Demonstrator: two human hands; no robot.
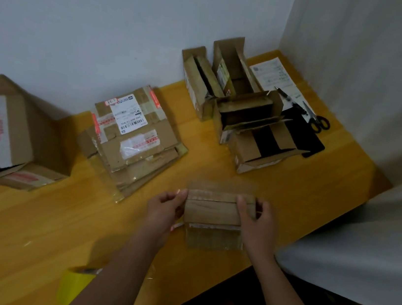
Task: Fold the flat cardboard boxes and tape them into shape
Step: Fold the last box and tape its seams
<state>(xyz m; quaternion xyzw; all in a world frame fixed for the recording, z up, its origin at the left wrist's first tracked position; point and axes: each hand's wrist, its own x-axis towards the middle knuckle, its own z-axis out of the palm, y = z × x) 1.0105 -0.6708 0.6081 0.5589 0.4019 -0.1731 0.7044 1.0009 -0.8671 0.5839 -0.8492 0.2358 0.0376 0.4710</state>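
Box [213,209] held up just over the near edge of the table [30,219], small and brown, a bit blurry. Left hand [165,205] on its left end, fingers curled and pinching the top corner. Right hand [256,218] on its right end, fingers curled round the top edge, thumb hidden behind the card. Two top flaps folded in, meeting at a thin line along the top. Looks like the closing step, with taping likely next. To do it well: keep both flaps pushed flat so the line stays tight, hold the ends even so the box does not twist, then set it down before reaching for tape. Tape roll [75,287] lies near the left arm (yellow, close to the table edge), so an easy reach for the left hand while the right one keeps the flaps down. Best to lay tape right along the line and rub it smooth. Flat boxes [132,140] wait in a pile further back, in the middle. Folded boxes [240,106] stand open at the back right, with scissors [315,119] just beside them on a paper. Big box [4,130] sits far left, on its side.
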